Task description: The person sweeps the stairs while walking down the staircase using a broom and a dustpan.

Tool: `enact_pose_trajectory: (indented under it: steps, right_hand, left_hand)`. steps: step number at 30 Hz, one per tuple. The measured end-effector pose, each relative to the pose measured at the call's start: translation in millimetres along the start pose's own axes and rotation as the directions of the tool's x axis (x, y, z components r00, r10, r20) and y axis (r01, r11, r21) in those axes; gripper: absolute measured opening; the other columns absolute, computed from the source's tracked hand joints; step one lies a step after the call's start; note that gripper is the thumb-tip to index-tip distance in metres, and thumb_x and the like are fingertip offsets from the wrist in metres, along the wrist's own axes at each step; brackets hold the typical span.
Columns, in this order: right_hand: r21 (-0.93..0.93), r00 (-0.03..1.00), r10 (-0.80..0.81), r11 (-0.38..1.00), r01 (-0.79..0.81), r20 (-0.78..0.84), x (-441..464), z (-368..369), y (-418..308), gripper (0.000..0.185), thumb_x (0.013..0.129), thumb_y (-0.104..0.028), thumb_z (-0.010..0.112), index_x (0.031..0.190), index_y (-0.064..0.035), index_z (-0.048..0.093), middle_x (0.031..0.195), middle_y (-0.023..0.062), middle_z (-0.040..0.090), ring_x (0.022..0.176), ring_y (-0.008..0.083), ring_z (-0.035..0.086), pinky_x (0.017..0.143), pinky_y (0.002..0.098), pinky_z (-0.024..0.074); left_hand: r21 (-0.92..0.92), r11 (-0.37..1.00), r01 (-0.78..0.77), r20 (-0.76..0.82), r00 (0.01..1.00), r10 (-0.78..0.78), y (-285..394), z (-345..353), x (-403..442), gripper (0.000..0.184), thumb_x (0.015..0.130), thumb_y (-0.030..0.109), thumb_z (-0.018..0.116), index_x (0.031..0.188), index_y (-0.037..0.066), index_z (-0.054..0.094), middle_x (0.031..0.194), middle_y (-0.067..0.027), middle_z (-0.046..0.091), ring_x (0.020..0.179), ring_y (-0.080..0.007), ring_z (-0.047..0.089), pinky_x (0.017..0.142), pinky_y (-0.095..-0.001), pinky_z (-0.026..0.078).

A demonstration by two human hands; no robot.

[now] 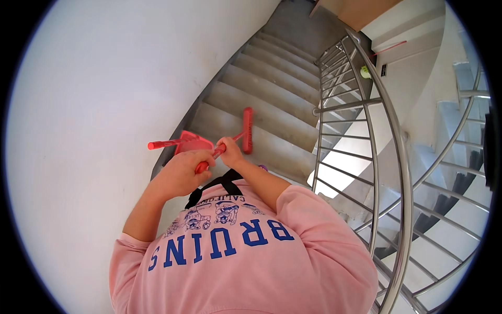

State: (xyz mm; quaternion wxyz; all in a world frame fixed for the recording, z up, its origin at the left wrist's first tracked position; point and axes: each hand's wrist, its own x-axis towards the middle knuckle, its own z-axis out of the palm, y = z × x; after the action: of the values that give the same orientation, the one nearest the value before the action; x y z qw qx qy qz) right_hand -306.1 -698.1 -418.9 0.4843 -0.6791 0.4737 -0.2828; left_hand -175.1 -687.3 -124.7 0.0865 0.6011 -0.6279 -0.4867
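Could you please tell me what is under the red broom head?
Grey stairs show around the broom head; the patch directly beneath it is covered, so anything lying there cannot be seen. Whether it touches the stairs is unclear.

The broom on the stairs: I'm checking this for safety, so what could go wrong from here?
Both the left hand and the right hand grip the broom, with neither on the railing, so a misstep on the stairs might be hard to catch. The dustpan is by the wall, close to the left hand; a bump could perhaps send it downward.
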Motion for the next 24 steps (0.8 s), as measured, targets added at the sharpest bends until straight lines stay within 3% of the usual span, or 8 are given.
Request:
enact_pose_trajectory:
  steps: [5,7,10,13,14,17,19,24]
  right_hand:
    - [-0.061,0.966,0.001,0.998,0.016,0.259,23,4,-15,0.022,0.072,-0.002,0.060,0.093,-0.0057,0.054,0.094,0.0131,0.059,0.090,0.0308,0.058,0.077,0.0358,0.0463]
    - [-0.159,0.895,-0.052,0.978,0.135,0.443,36,0,-12,0.028,0.072,-0.002,0.060,0.099,-0.0056,0.056,0.099,0.0129,0.060,0.092,0.0301,0.059,0.079,0.0355,0.0468]
    - [-0.292,0.749,0.050,0.936,0.196,0.661,63,-9,-19,0.039,0.071,-0.006,0.059,0.110,-0.0066,0.055,0.106,0.0132,0.060,0.097,0.0288,0.058,0.084,0.0351,0.0462]
    - [-0.309,0.753,0.091,0.939,0.154,0.652,92,-7,-54,0.045,0.071,-0.011,0.059,0.115,-0.0077,0.054,0.113,0.0137,0.058,0.102,0.0274,0.057,0.088,0.0341,0.0449]
    - [-0.244,0.717,0.000,0.940,0.237,0.697,103,4,-51,0.050,0.072,-0.018,0.062,0.119,-0.0075,0.052,0.120,0.0146,0.055,0.104,0.0284,0.056,0.089,0.0342,0.0440]
    - [-0.082,0.625,0.005,0.992,0.095,0.780,123,35,-91,0.055,0.071,-0.025,0.064,0.121,-0.0069,0.051,0.115,0.0151,0.057,0.109,0.0299,0.052,0.093,0.0358,0.0412]
    - [0.039,0.614,-0.266,0.933,0.357,0.743,129,66,-93,0.061,0.070,-0.031,0.067,0.123,-0.0095,0.049,0.112,0.0151,0.058,0.105,0.0294,0.055,0.090,0.0356,0.0434]
    - [0.198,0.350,-0.412,0.837,0.510,0.842,137,115,-93,0.045,0.072,-0.028,0.070,0.108,-0.0073,0.054,0.101,0.0120,0.058,0.082,0.0258,0.059,0.074,0.0345,0.0480]
  left_hand:
    - [-0.044,0.993,-0.110,-0.148,0.984,0.102,-23,-3,-11,0.016,0.074,0.009,0.062,0.088,0.003,0.056,0.100,-0.0147,0.062,0.090,-0.0313,0.058,0.079,-0.0348,0.045]
    - [-0.127,0.988,-0.092,-0.159,0.985,0.071,-39,-5,-19,0.016,0.074,0.009,0.062,0.087,0.003,0.055,0.107,-0.0158,0.061,0.095,-0.0313,0.058,0.082,-0.0343,0.045]
    - [-0.315,0.947,-0.059,-0.180,0.984,0.002,-62,0,-42,0.015,0.073,0.003,0.064,0.085,0.003,0.056,0.112,-0.0104,0.059,0.101,-0.0240,0.056,0.085,-0.0316,0.043]
    - [-0.470,0.877,-0.099,-0.230,0.973,-0.014,-86,9,-63,0.018,0.075,0.006,0.063,0.091,0.005,0.054,0.115,-0.0125,0.058,0.103,-0.0247,0.057,0.086,-0.0330,0.044]
    - [-0.478,0.873,-0.103,-0.242,0.970,-0.019,-90,12,-68,0.019,0.076,0.005,0.062,0.093,0.006,0.053,0.116,-0.0107,0.058,0.104,-0.0233,0.056,0.087,-0.0325,0.043]
    - [-0.602,0.780,-0.172,-0.354,0.933,-0.067,-98,25,-70,0.018,0.078,0.004,0.060,0.094,0.006,0.052,0.117,-0.0112,0.058,0.105,-0.0227,0.055,0.087,-0.0323,0.043]
    - [-0.624,0.741,-0.248,-0.435,0.898,-0.066,-99,35,-67,0.020,0.076,0.001,0.060,0.093,0.005,0.051,0.116,-0.0114,0.058,0.108,-0.0240,0.054,0.089,-0.0330,0.042]
    - [-0.543,0.577,-0.610,-0.717,0.694,0.059,-94,83,-37,0.024,0.072,-0.007,0.061,0.090,0.005,0.051,0.104,-0.0133,0.063,0.107,-0.0298,0.054,0.096,-0.0426,0.037]
